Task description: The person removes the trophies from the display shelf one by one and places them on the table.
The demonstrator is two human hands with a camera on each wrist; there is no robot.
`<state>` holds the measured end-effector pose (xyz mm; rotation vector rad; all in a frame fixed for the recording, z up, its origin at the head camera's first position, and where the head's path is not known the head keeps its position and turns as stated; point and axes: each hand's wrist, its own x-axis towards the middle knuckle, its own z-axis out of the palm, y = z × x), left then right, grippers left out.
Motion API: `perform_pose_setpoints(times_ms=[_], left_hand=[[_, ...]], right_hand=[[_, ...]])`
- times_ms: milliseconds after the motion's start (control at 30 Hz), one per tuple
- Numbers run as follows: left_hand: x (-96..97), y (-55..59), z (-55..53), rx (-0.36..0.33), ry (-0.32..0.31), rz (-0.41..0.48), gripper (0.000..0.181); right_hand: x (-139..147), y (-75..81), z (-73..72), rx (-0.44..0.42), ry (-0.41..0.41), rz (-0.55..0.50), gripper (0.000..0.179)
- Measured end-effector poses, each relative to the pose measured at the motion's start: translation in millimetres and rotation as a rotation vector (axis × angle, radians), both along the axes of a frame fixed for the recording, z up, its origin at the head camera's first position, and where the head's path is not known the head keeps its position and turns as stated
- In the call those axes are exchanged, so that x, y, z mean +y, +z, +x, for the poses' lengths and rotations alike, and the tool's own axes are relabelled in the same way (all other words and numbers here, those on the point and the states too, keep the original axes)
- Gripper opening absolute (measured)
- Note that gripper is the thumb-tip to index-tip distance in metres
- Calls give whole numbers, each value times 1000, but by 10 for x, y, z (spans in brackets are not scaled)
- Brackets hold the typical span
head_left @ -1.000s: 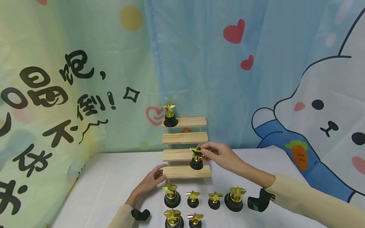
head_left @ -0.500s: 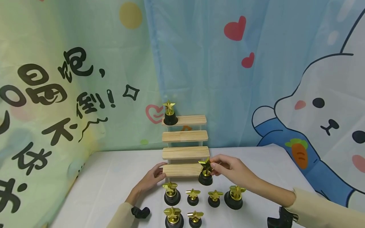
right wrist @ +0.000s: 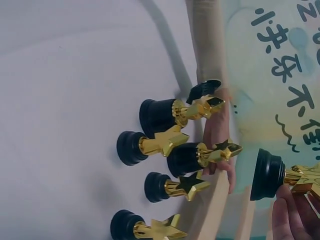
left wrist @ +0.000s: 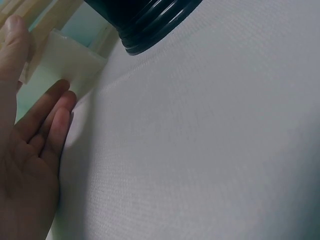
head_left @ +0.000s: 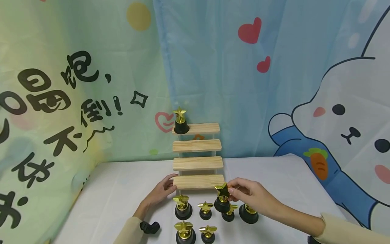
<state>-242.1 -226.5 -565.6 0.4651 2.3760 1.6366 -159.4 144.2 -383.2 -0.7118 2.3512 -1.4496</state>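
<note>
My right hand (head_left: 254, 198) pinches a gold star trophy (head_left: 222, 196) by its star. The trophy's black base hangs above the table, partly covering a small trophy (head_left: 230, 213) behind it. In the right wrist view, fingers (right wrist: 282, 215) lie against the gold stem. My left hand (head_left: 159, 189) rests at the left end of the lowest step of a four-tier wooden display stand (head_left: 198, 182). From the left wrist view, its fingers extend beside the stand's translucent side panel (left wrist: 65, 62), the thumb near the wood. One trophy (head_left: 181, 123) stands on the top step's left end.
Several more star trophies, large (head_left: 184, 234) and small (head_left: 208, 234), stand upright on the white-clothed table (head_left: 122, 189) before the stand. A large one (head_left: 249, 215) is partly behind my right hand. A printed curtain (head_left: 195, 67) hangs behind the table.
My right hand has drawn the trophy away from the stand's lower steps, down and slightly right, over the front row of trophies. My left hand has stayed at the stand.
</note>
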Motion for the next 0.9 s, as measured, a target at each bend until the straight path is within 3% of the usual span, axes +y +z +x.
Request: perform_pose_setpoints(times_ms=[300,700,900], left_hand=[[1,2,9,4,-9,8,54],[2,8,13,4,9,0,53],[7,11,13,3,13,-9,52]], right_hand=[[65,-105,65,-63,-27,26,32],[233,-431,162,-101,49,12,28],[293,-604,203,-148,30,55,30]])
